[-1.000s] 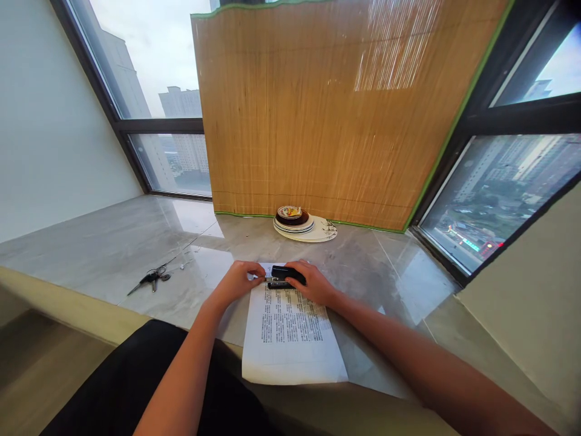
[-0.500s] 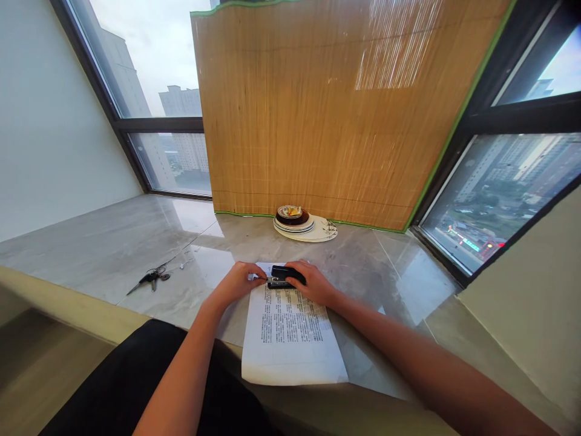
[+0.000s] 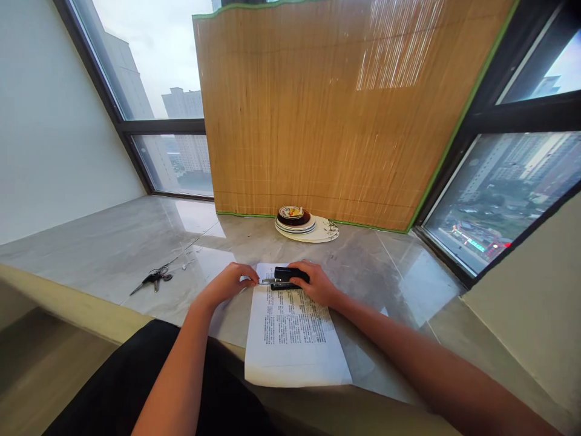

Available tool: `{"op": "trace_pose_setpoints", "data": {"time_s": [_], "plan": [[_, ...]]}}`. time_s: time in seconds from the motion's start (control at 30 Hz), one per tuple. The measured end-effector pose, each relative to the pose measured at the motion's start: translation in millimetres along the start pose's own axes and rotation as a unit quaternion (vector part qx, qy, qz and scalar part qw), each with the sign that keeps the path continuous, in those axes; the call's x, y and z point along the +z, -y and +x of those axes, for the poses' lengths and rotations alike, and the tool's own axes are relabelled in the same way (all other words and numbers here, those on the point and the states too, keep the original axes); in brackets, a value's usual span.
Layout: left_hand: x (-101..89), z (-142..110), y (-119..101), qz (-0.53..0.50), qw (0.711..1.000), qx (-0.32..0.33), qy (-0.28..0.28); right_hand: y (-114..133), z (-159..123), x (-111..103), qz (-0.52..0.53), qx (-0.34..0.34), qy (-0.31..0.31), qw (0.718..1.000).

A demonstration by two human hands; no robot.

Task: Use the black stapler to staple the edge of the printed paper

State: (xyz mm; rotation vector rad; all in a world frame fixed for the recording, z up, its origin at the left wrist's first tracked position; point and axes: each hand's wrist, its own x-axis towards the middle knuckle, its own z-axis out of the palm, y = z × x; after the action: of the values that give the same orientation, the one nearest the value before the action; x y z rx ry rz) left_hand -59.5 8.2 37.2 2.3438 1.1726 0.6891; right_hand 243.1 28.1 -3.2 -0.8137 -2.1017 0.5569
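Note:
A black stapler [image 3: 285, 274] lies over the top part of a printed sheet of paper [image 3: 290, 363], its front facing left. My right hand [image 3: 316, 283] is wrapped round the stapler's rear end. From its left end a thin metal staple tray [image 3: 267, 281] sticks out, between the black upper and lower arms. My left hand [image 3: 235, 282] pinches the outer tip of that metal piece, beside the paper's upper left edge. Whether staples lie in the metal piece is too small to tell. The paper's lower edge hangs a little past the ledge's front edge.
A bunch of keys [image 3: 154, 277] lies to the left on the grey tiled ledge [image 3: 363, 260]. At the back, several stacked plates [image 3: 295, 228] stand against a bamboo blind [image 3: 313, 121]. Windows flank the blind on both sides.
My left hand has moved left, away from the stapler, and more of the metal piece now shows between them. My right hand keeps its hold on the stapler.

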Motion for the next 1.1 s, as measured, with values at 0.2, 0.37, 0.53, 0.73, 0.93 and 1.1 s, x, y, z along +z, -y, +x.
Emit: {"op": "trace_pose_setpoints", "data": {"time_s": [0.2,0.37,0.53,0.73,0.93,1.1], "plan": [[16.4,8,-21,-0.072,0.995,0.019,-0.070,5,-1,-10,0.078,-0.013,-0.035,0.996],[39.5,14,-30,-0.031,0.998,0.030,-0.043,15,-5,-7,0.089,-0.044,-0.007,0.995],[37.5,14,-29,0.006,0.998,0.032,-0.061,21,-7,-3,0.082,-0.027,-0.019,0.996],[38.8,15,-35,-0.006,0.994,0.025,-0.106,16,-3,-29,0.052,0.060,-0.110,0.991],[56.3,13,-38,0.024,0.995,0.095,0.026,-1,-34,-93,-0.099,0.111,-0.105,0.983],[63.5,13,-23,0.072,0.996,0.041,0.025,-6,-81,-132,-0.078,0.094,0.022,0.992]]}}
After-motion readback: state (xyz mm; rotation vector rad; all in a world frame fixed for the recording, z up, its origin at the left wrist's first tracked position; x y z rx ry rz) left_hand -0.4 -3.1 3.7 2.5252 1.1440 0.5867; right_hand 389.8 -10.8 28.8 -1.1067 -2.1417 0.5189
